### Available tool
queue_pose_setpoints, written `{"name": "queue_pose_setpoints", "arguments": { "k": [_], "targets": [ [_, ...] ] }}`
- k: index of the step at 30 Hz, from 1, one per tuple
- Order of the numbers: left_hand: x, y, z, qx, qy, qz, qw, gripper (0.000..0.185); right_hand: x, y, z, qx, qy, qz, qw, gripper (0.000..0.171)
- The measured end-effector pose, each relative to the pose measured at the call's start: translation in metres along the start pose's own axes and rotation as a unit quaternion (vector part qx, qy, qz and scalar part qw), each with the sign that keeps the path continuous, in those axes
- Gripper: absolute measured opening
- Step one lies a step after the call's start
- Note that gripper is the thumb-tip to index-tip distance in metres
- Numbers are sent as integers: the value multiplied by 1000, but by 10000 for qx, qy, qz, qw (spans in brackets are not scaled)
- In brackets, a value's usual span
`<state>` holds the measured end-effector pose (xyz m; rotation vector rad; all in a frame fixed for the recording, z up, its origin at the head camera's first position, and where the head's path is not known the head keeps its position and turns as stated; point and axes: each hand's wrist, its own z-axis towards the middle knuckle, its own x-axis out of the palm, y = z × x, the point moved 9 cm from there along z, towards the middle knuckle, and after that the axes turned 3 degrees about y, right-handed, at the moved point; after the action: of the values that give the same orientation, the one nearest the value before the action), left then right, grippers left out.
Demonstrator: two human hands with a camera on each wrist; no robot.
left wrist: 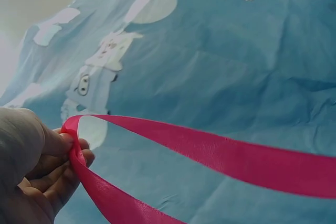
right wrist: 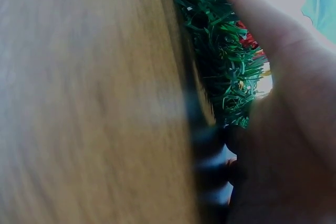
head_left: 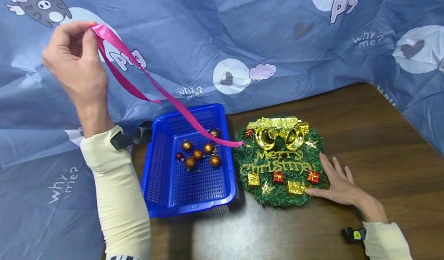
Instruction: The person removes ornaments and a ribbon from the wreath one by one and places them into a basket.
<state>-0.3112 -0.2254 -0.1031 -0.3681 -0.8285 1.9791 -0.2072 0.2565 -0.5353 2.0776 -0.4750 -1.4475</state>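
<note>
- While the left hand [head_left: 74,65] is raised well above the worktop [head_left: 364,144], its grip pinches the folded end of a pink ribbon [head_left: 163,94] between thumb and fingertips; the left wrist view shows the fold nipped at the fingertips [left wrist: 71,145].
- From that pinch one long strand slopes down over the blue basket [head_left: 189,196] and meets the left rim of the green wreath [head_left: 279,161]; a second, shorter tail hangs loose in the air.
- The right hand [head_left: 338,186] lies flat on the worktop, grip released, fingers straight and spread, its thumb touching the wreath's lower right edge.
- The wreath lies flat near the middle of the worktop, just right of the basket, the two almost touching.
- Open wood lies to the right of the wreath as far as the right edge, and in front of it toward the near edge; a blue printed cloth [head_left: 243,32] covers the far edge and the left side.
- Counted: one ribbon, one basket, one wreath.
- In the basket lie six small balls [head_left: 199,152], gold and dark red, clustered toward its far half.
- On the wreath: two gold bells [head_left: 279,136], four small gift boxes along the lower arc (two red, two gold), and gold "Merry Christmas" lettering.
</note>
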Motion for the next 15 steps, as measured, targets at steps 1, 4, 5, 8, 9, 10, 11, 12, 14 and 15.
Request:
{"name": "queue_pose_setpoints", "arguments": {
  "k": [1,4,5,8,9,10,11,12,14,15],
  "targets": [
    [-3,0,2,-10,-45,-61,10000,19,0,0,0,4,-3,-8,10000,115],
    [-12,-1,7,102,-129,64,9998,20,0,-1,1,16,0,-25,10000,115],
    [-14,0,7,64,-157,60,9998,20,0,-1,1,22,1,-30,10000,116],
    [-16,4,6,-22,-153,172,9997,20,0,-1,1,24,7,-28,10000,115],
    [-16,5,5,-69,-136,207,9997,20,0,-1,1,21,8,-23,10000,115],
    [-16,8,4,-215,-143,142,9996,20,0,-1,1,19,6,-24,10000,115],
    [-16,10,2,-248,-111,169,9995,19,0,-1,1,19,10,-18,10000,115],
    [-15,12,0,-262,-62,207,9994,20,0,-1,1,18,10,-12,10000,115],
    [-13,19,-6,-309,54,304,9990,19,0,-2,1,22,6,-12,10000,115],
    [-12,23,-9,-341,121,392,9986,19,0,-2,1,24,3,-16,10000,115]
  ]
}}
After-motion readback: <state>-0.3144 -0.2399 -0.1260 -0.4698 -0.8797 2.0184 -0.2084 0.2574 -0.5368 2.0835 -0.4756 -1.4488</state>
